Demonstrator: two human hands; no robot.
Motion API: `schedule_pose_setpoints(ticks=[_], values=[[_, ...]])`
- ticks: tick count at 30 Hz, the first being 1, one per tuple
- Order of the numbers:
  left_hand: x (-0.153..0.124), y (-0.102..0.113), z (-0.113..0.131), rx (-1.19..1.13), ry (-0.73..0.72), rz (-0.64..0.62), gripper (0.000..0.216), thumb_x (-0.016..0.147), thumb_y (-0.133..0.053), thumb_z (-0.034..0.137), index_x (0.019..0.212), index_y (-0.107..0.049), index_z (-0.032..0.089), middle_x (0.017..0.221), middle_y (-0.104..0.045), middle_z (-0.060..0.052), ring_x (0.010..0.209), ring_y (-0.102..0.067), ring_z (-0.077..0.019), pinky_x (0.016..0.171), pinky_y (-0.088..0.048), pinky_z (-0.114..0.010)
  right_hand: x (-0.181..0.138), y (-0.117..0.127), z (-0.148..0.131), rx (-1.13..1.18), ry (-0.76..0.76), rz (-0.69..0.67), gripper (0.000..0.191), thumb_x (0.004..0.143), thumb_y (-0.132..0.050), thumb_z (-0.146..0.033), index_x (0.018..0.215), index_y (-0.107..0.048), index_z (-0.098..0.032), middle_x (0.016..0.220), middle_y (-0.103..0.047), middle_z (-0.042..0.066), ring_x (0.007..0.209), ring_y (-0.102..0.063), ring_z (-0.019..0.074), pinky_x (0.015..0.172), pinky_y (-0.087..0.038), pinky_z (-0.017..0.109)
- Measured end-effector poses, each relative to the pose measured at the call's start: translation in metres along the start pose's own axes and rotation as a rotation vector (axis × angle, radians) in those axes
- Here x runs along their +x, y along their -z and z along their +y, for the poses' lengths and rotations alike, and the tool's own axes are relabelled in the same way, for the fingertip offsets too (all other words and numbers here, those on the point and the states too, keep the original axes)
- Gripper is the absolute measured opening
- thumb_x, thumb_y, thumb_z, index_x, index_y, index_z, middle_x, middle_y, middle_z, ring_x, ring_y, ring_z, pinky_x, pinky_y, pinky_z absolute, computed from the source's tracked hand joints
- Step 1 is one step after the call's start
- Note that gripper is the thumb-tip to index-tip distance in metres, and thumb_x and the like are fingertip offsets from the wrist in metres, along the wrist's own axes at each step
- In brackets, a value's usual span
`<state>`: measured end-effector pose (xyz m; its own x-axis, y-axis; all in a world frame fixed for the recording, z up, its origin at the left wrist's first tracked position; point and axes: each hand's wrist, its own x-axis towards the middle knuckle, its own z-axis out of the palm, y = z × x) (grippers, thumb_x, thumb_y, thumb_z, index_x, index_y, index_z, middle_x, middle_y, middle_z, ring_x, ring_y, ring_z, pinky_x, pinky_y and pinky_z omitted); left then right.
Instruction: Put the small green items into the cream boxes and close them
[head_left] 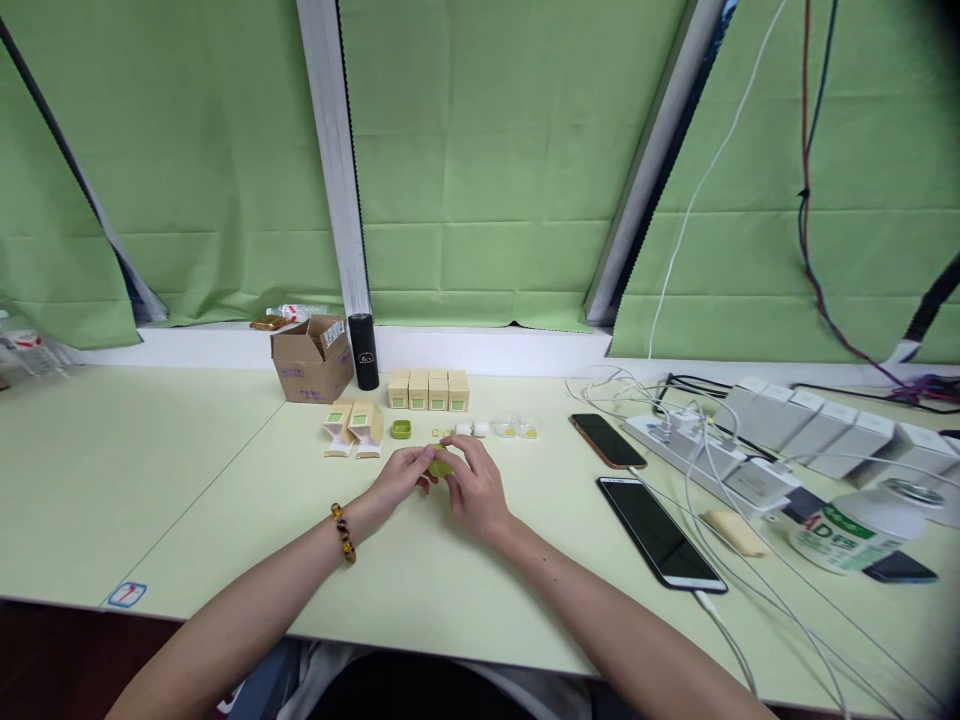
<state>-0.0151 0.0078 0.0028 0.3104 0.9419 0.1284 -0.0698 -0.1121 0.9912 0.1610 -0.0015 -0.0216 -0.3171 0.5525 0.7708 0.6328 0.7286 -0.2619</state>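
Both my forearms reach forward over the near edge of the surface (pixel 247 520) and converge, the left slanting up to the right, the right slanting up to the left. My left hand (pixel 401 477) and right hand (pixel 475 488) meet near the middle, both gripping a small green piece (pixel 441 462) between their fingertips; my fingers partly hide it. The right fingers are bent, arching in from the side. A beaded bracelet (pixel 343 533) circles my left wrist.

Just beyond my hands sits an open green container (pixel 401 430), with two opened cartons (pixel 365 430) to its left. Behind it, four small boxes (pixel 428 392) stand side by side, near a brown cardboard box (pixel 311 365) and a black cylinder (pixel 364 352). Off to my right lie two phones (pixel 660 535), a power strip (pixel 652 437) trailing white cables, and a white bottle (pixel 862 527). Green blinds (pixel 487 160) hang across the room's far side, with pale posts (pixel 334 150) between them.
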Motion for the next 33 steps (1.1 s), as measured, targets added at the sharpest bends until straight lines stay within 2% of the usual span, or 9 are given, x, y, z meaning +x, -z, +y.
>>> schedule_pose_setpoints(ticks=[4, 6, 9, 11, 16, 21, 26, 29, 33], values=[[-0.001, 0.003, 0.004, -0.249, -0.024, -0.044, 0.030, 0.090, -0.074, 0.044, 0.089, -0.071, 0.014, 0.092, -0.069, -0.007, 0.084, -0.065, -0.0160, 0.077, -0.055, -0.029, 0.002, 0.000, 0.005, 0.031, -0.061, 0.096, 0.054, 0.095, -0.049, -0.017, 0.148, -0.044, -0.022, 0.140, -0.057, 0.014, 0.135, -0.049, 0.0292, 0.110, -0.047, 0.051], [0.001, 0.007, 0.004, -0.395, -0.033, 0.005, 0.024, 0.090, -0.075, 0.038, 0.092, -0.070, 0.015, 0.097, -0.070, -0.008, 0.086, -0.067, -0.0171, 0.082, -0.056, -0.033, 0.005, 0.001, 0.012, -0.014, -0.118, 0.088, 0.047, 0.096, -0.050, -0.018, 0.143, -0.051, -0.019, 0.136, -0.060, 0.014, 0.133, -0.049, 0.0293, 0.110, -0.046, 0.049], [0.007, 0.015, 0.000, -0.521, -0.074, 0.123, 0.017, 0.090, -0.071, 0.031, 0.093, -0.068, 0.014, 0.102, -0.071, -0.010, 0.090, -0.069, -0.0203, 0.090, -0.057, -0.041, 0.014, 0.002, 0.026, -0.184, -0.190, -0.072, 0.032, 0.097, -0.050, -0.015, 0.122, -0.069, -0.022, 0.124, -0.067, 0.011, 0.127, -0.048, 0.0307, 0.107, -0.044, 0.048], [0.011, 0.019, -0.004, -0.539, -0.110, 0.166, 0.014, 0.089, -0.067, 0.027, 0.096, -0.068, 0.014, 0.106, -0.072, -0.012, 0.094, -0.070, -0.0228, 0.094, -0.056, -0.045, 0.023, 0.002, 0.035, -0.311, -0.188, -0.185, 0.030, 0.095, -0.053, -0.014, 0.115, -0.074, -0.022, 0.122, -0.068, 0.011, 0.127, -0.045, 0.0321, 0.106, -0.041, 0.049], [0.011, 0.017, -0.006, -0.565, -0.101, 0.136, 0.025, 0.090, -0.061, 0.026, 0.110, -0.069, 0.013, 0.111, -0.072, -0.015, 0.095, -0.070, -0.0249, 0.089, -0.055, -0.044, 0.053, -0.010, 0.048, -0.509, -0.086, -0.354, 0.027, 0.092, -0.057, -0.015, 0.103, -0.081, -0.018, 0.122, -0.066, 0.016, 0.132, -0.041, 0.0333, 0.111, -0.033, 0.048], [0.006, 0.010, -0.001, -0.638, -0.099, 0.083, 0.028, 0.090, -0.060, 0.022, 0.114, -0.070, 0.011, 0.106, -0.072, -0.015, 0.091, -0.069, -0.0236, 0.084, -0.054, -0.040, 0.069, -0.033, 0.054, -0.562, -0.111, -0.381, 0.025, 0.084, -0.060, -0.009, 0.093, -0.083, -0.015, 0.118, -0.068, 0.019, 0.131, -0.044, 0.0342, 0.117, -0.025, 0.049], [0.005, 0.010, 0.001, -0.684, -0.100, 0.065, 0.033, 0.090, -0.062, 0.019, 0.121, -0.068, 0.009, 0.107, -0.073, -0.015, 0.091, -0.069, -0.0229, 0.083, -0.053, -0.037, 0.063, -0.039, 0.054, -0.519, -0.135, -0.355, 0.029, 0.087, -0.056, -0.004, 0.095, -0.082, -0.013, 0.114, -0.070, 0.020, 0.130, -0.047, 0.0340, 0.116, -0.026, 0.048], [0.005, 0.011, 0.000, -0.695, -0.123, 0.073, 0.033, 0.090, -0.063, 0.019, 0.122, -0.068, 0.010, 0.108, -0.073, -0.015, 0.093, -0.070, -0.0236, 0.083, -0.053, -0.036, 0.054, -0.028, 0.049, -0.449, -0.143, -0.329, 0.029, 0.085, -0.056, -0.002, 0.098, -0.079, -0.014, 0.114, -0.072, 0.018, 0.127, -0.051, 0.0319, 0.109, -0.032, 0.044], [0.007, 0.012, -0.001, -0.694, -0.151, 0.083, 0.034, 0.090, -0.065, 0.020, 0.123, -0.068, 0.011, 0.110, -0.073, -0.015, 0.096, -0.070, -0.0234, 0.086, -0.054, -0.037, 0.035, -0.009, 0.036, -0.354, -0.230, -0.293, 0.022, 0.087, -0.055, -0.005, 0.094, -0.072, -0.017, 0.091, -0.076, 0.011, 0.087, -0.066, 0.0234, 0.081, -0.043, 0.034]])
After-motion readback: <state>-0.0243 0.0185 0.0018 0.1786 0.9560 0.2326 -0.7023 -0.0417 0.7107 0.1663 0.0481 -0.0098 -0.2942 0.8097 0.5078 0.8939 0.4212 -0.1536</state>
